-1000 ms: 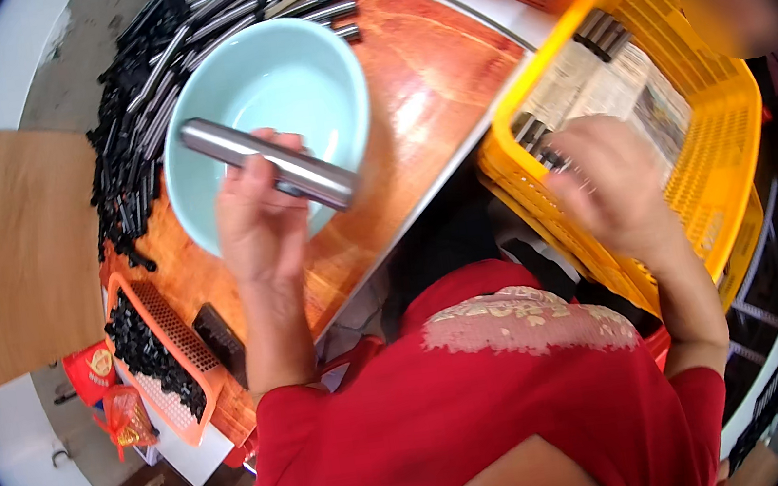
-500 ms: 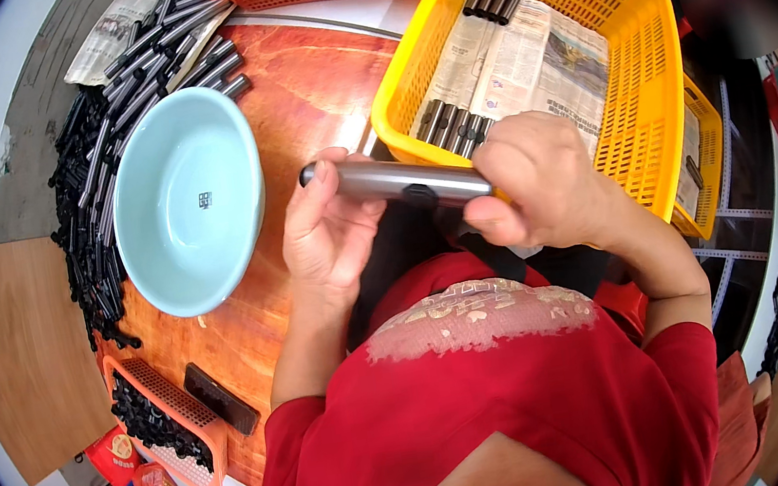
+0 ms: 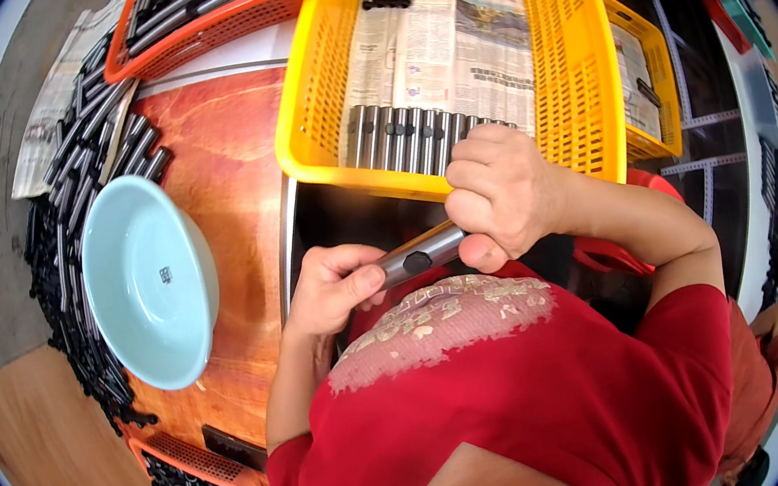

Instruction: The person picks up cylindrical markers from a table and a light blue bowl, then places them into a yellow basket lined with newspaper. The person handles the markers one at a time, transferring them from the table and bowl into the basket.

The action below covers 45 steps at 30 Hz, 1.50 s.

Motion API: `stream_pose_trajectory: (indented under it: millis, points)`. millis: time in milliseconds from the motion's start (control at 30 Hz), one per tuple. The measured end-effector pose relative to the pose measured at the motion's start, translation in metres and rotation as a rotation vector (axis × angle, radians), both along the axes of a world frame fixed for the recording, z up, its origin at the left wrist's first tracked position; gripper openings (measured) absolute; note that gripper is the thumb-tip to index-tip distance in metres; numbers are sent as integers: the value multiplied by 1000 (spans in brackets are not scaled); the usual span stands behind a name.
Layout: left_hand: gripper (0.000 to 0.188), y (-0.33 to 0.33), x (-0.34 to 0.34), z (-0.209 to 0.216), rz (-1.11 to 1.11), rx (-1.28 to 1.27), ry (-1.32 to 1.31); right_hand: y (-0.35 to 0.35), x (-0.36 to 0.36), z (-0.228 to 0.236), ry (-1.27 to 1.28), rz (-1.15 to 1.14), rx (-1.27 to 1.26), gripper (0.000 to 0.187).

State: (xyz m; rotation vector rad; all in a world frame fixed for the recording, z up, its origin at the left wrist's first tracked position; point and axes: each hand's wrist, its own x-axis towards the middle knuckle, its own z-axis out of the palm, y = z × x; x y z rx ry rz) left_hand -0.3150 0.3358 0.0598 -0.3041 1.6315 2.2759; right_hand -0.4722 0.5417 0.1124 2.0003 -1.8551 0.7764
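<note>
Cylinder [image 3: 439,247], gripped between 2 hands [image 3: 505,190], tilted

The bare left forearm [image 3: 286,379] rises from the lower left, elbow bent and leaning slightly inward, to the bare human left grip [image 3: 339,287], which sits just left of the body's midline. Its thumb [image 3: 362,284] points right, set opposite the bent fingers in a light pinching hold. The bare right forearm [image 3: 636,218] slants up and inward from a sharply bent elbow out to the right. The bare human right grip [image 3: 498,191] sits a little higher, back turned upward, fingers curled tightly in a firm clasp, thumb tip angled down and left. The two grips are near each other but apart.
</note>
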Motion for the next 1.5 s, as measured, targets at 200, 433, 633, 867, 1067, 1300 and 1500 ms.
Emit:
stream_pose_trajectory:
  millis: [200,433,633,867,1067,1300,1500]
  points:
    - [34,8,3,1,85,-356,114,4,17,-27,-413,-290,26,24]
    - [30,14,2,5,174,-602,261,-1,24,-29,-780,-430,179,38]
    - [23,24,-11,7,316,-700,325,-12,11,-22,-965,-494,165,42]
    - [24,42,-45,11,355,-666,524,-18,-19,19,-936,-485,162,43]
    - [35,23,-34,-21,308,-742,589,20,-119,11,-831,-525,385,32]
    - [25,-1,0,-25,520,-581,315,58,-177,-122,-1136,-1008,994,18]
    - [20,-11,15,-5,576,-615,274,54,-172,-183,-1088,-1086,1208,17]
